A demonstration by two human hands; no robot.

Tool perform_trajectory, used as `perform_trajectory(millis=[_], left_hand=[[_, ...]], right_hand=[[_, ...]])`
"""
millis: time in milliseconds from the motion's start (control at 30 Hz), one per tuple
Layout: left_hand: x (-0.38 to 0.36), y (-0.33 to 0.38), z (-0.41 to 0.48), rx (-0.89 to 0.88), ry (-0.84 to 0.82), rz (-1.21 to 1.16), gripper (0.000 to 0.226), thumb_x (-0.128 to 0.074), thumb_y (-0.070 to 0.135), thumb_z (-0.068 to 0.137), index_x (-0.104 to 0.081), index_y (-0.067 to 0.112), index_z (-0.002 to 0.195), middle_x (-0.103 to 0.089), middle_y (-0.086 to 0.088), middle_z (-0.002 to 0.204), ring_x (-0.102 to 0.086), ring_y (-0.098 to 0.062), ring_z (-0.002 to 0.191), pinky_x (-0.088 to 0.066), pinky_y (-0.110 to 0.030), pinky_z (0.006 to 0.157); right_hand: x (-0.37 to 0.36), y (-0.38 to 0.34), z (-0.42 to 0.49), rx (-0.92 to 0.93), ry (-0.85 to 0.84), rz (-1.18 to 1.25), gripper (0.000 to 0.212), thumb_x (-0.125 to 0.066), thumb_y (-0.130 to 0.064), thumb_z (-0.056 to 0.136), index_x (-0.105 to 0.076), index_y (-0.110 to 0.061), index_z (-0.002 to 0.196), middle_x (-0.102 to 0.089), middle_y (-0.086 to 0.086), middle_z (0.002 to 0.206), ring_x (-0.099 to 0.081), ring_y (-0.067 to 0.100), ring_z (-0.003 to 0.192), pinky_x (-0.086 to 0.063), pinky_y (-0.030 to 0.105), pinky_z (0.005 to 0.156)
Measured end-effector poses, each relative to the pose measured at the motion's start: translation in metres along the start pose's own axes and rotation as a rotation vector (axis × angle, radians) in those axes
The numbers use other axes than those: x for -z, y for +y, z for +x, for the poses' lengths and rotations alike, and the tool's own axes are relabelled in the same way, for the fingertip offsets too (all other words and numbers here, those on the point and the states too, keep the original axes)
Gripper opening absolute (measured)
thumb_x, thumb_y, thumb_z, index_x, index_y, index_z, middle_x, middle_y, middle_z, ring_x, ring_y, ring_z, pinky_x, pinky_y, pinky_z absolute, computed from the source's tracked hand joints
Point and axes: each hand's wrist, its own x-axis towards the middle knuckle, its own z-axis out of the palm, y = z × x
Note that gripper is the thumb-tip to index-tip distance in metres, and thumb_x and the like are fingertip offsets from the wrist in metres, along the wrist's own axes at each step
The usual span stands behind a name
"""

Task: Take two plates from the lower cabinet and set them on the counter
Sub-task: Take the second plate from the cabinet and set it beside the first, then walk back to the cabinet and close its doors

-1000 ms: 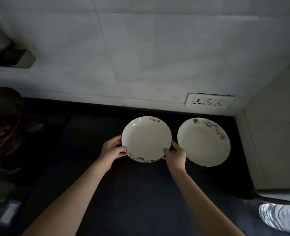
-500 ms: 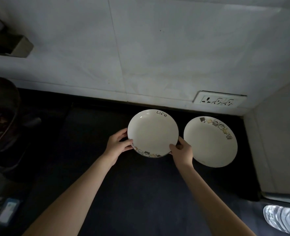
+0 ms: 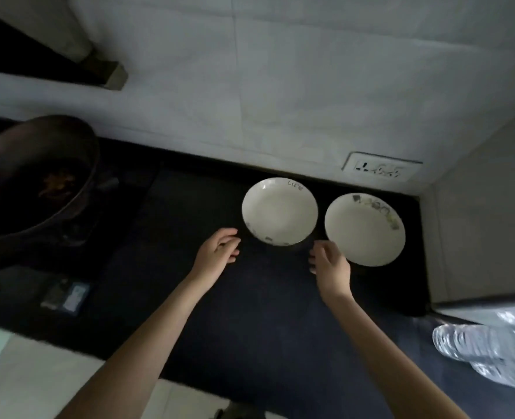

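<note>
Both plates lie flat on the dark worktop (image 3: 250, 313) below the wall socket (image 3: 381, 170): the lettered plate (image 3: 279, 211) to its left, the patterned plate (image 3: 365, 229) just beside that one. The left hand (image 3: 218, 251) and right hand (image 3: 330, 263) hover apart, empty, fingers loose, just short of the lettered plate's near rim. The placing looks done, so I judge nothing remains but drawing clear; the lower cabinet is out of view, and the dim pan (image 3: 35, 176) far left is hard to read.

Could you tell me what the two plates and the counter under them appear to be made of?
Left plate and right plate: probably glazed ceramic, though melamine is possible; cream-white, smooth, with printed rim patterns. Counter: likely polished dark stone such as granite; black, flat and seamless here, but the dim light leaves the finish uncertain.
</note>
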Motion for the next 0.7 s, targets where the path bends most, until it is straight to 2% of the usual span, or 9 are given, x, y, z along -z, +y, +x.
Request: perform_trajectory(millis=[67, 200, 333, 433, 533, 633, 700], left_hand=[[0.002, -0.006, -0.041, -0.067, 0.049, 0.019, 0.025, -0.054, 0.026, 0.098, -0.060, 0.028, 0.122, -0.067, 0.002, 0.114, -0.068, -0.011, 0.096, -0.057, -0.027, 0.081], [-0.008, -0.030, -0.129, -0.020, 0.207, -0.106, 0.018, -0.054, 0.025, 0.097, -0.065, 0.038, 0.102, -0.071, 0.005, 0.103, -0.070, -0.009, 0.091, -0.057, -0.025, 0.079], [-0.035, -0.068, -0.215, 0.091, 0.378, -0.210, 0.020, -0.054, 0.017, 0.098, -0.067, 0.031, 0.096, -0.072, 0.004, 0.097, -0.069, -0.013, 0.087, -0.054, -0.020, 0.073], [-0.059, -0.110, -0.282, 0.172, 0.491, -0.298, 0.021, -0.052, 0.013, 0.098, -0.068, 0.026, 0.095, -0.073, 0.004, 0.091, -0.069, -0.009, 0.079, -0.053, -0.017, 0.070], [-0.083, -0.151, -0.342, 0.275, 0.627, -0.354, 0.022, -0.049, 0.010, 0.099, -0.069, 0.020, 0.099, -0.073, -0.001, 0.095, -0.066, -0.018, 0.083, -0.051, -0.027, 0.076], [-0.108, -0.188, -0.403, 0.390, 0.781, -0.451, 0.018, -0.050, 0.008, 0.098, -0.068, 0.013, 0.101, -0.071, -0.008, 0.096, -0.065, -0.023, 0.082, -0.050, -0.030, 0.074], [-0.123, -0.207, -0.444, 0.449, 0.870, -0.494, 0.018, -0.051, 0.009, 0.097, -0.068, 0.013, 0.102, -0.072, -0.008, 0.096, -0.066, -0.023, 0.084, -0.052, -0.031, 0.074]], right_hand=[[0.013, 0.002, -0.024, 0.063, -0.063, 0.070, 0.018, -0.051, -0.026, 0.098, -0.066, -0.030, 0.089, -0.069, 0.001, 0.089, -0.065, 0.019, 0.084, -0.055, 0.041, 0.076], [0.044, 0.022, -0.067, 0.116, -0.197, 0.085, 0.021, -0.050, -0.023, 0.100, -0.070, -0.022, 0.098, -0.073, 0.006, 0.094, -0.069, 0.018, 0.087, -0.057, 0.034, 0.075], [0.070, 0.055, -0.106, 0.072, -0.374, 0.034, 0.024, -0.047, -0.016, 0.101, -0.071, -0.013, 0.100, -0.073, 0.014, 0.092, -0.070, 0.028, 0.086, -0.057, 0.035, 0.073], [0.079, 0.091, -0.129, 0.035, -0.543, -0.081, 0.026, -0.046, -0.015, 0.102, -0.072, -0.013, 0.099, -0.075, 0.015, 0.092, -0.072, 0.028, 0.086, -0.058, 0.035, 0.073], [0.077, 0.119, -0.146, -0.014, -0.713, -0.209, 0.026, -0.046, -0.014, 0.102, -0.071, -0.010, 0.100, -0.074, 0.017, 0.095, -0.071, 0.031, 0.088, -0.058, 0.039, 0.075], [0.065, 0.138, -0.168, -0.060, -0.897, -0.311, 0.025, -0.045, -0.011, 0.103, -0.068, -0.001, 0.104, -0.070, 0.021, 0.094, -0.066, 0.033, 0.082, -0.056, 0.030, 0.065], [0.053, 0.146, -0.189, -0.021, -1.004, -0.393, 0.025, -0.044, -0.010, 0.103, -0.067, -0.001, 0.100, -0.068, 0.020, 0.092, -0.065, 0.031, 0.081, -0.055, 0.029, 0.064]])
